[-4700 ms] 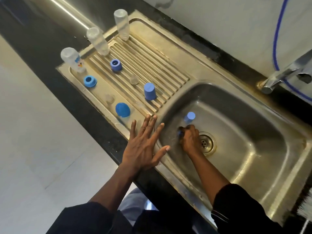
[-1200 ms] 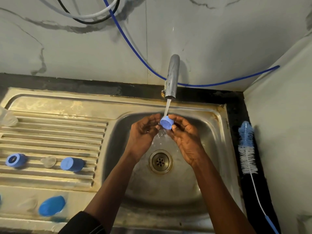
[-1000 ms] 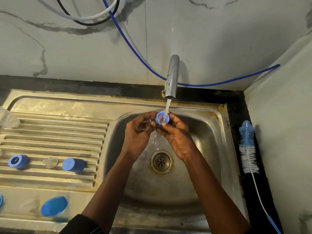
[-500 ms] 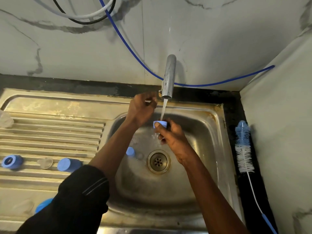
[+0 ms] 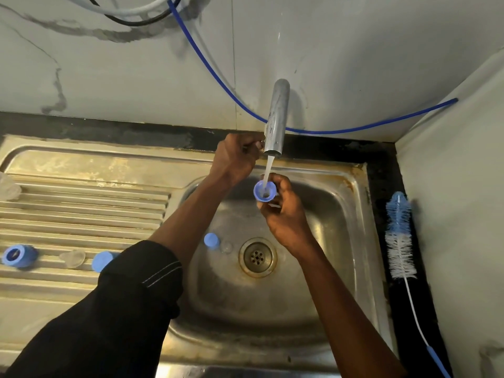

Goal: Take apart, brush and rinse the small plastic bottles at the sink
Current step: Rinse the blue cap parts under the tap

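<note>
- One steel sink point(image 5: 354, 173) fills most of the frame. Its basin sits at centre and right, and its ribbed draining board point(image 5: 81, 211) runs off the left edge.
- Across the upper frame a pale veined wall point(image 5: 109, 64) carries a blue hose point(image 5: 218, 75), which sags from top centre to the right corner.
- A black sleeve point(image 5: 122, 309) comes up from the lower left.
- A bottle brush point(image 5: 399, 236) with blue and white bristles lies on the dark counter point(image 5: 381, 186) at the right, just beside the sink's rim.
- The tap spout point(image 5: 276, 118) hangs at upper centre, and a thin stream of water point(image 5: 268, 169) falls from it.
- The left hand point(image 5: 234, 159) is up beside the spout's mouth, fingers curled round a metal lever point(image 5: 255, 145) that is mostly hidden in the fist.
- The right hand point(image 5: 286, 216), just below the spout and over the basin, pinches a blue screw ring point(image 5: 264, 190) in its fingertips. The ring's open side faces up and the water runs into it.
- The drain point(image 5: 257, 257) sits mid-basin.
- Just left of the drain stands a blue cap point(image 5: 211, 240), with a small clear piece point(image 5: 226, 246) right beside it.
- On the draining board at far left, a clear bottle point(image 5: 8, 186) is cut by the frame edge.
- Lower on the board lie a second blue ring point(image 5: 17, 255), a clear teat point(image 5: 73, 258) and another blue cap point(image 5: 101, 261), this cap partly behind the sleeve.
</note>
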